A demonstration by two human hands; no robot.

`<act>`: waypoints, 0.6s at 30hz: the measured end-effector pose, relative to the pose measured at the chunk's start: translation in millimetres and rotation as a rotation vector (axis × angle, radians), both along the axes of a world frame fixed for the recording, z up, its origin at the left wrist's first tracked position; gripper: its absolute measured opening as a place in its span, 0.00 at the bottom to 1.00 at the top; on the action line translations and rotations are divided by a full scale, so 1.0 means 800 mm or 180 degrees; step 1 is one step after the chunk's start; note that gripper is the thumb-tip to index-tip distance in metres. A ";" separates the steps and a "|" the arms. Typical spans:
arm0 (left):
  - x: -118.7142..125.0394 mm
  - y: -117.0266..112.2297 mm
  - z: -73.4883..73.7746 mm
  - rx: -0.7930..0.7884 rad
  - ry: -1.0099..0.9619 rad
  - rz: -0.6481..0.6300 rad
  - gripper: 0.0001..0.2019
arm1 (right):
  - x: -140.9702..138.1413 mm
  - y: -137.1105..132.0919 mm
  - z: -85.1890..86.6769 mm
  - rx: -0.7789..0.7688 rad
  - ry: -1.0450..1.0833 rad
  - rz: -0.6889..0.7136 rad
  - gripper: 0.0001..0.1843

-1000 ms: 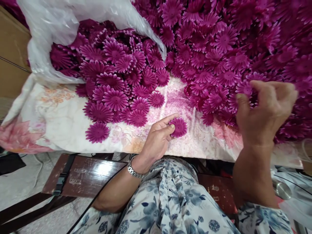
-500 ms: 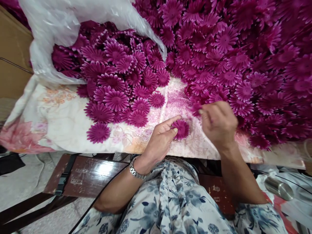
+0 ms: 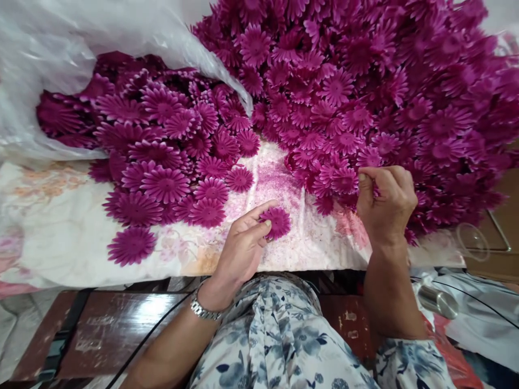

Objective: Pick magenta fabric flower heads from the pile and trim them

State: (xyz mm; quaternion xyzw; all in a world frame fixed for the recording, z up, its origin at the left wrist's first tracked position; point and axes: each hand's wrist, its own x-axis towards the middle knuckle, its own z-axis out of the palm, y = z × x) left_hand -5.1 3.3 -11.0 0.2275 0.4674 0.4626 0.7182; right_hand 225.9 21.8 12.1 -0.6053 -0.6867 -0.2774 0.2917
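Observation:
My left hand (image 3: 243, 243), with a metal-band watch on its wrist, pinches a magenta artificial flower (image 3: 278, 223) between thumb and fingers, just above the cloth. My right hand (image 3: 387, 200) is closed in a pinch at the near edge of the large heap of loose magenta artificial flowers (image 3: 336, 86). Its fingertips overlap a flower (image 3: 368, 156) there, and I cannot tell what, if anything, they grip. A smaller pile of like flowers (image 3: 166, 183) spills toward me on the left.
A clear plastic bag (image 3: 133, 27) lies open around the left pile. Stained floral cloth (image 3: 60, 216) covers the table. A clear plastic cup (image 3: 472, 241) is at the right end. Below the table edge are a brown bench (image 3: 121, 335) and a metal cylinder (image 3: 438, 301).
My right hand has moved right, from over the cloth to the heap's near edge. My left hand still holds its flower. The view has shifted, showing more of the heap's right side.

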 end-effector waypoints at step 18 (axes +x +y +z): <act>0.018 -0.010 -0.008 0.0070 -0.0352 -0.0201 0.20 | -0.104 -0.034 -0.041 -0.1076 -0.0006 0.1497 0.11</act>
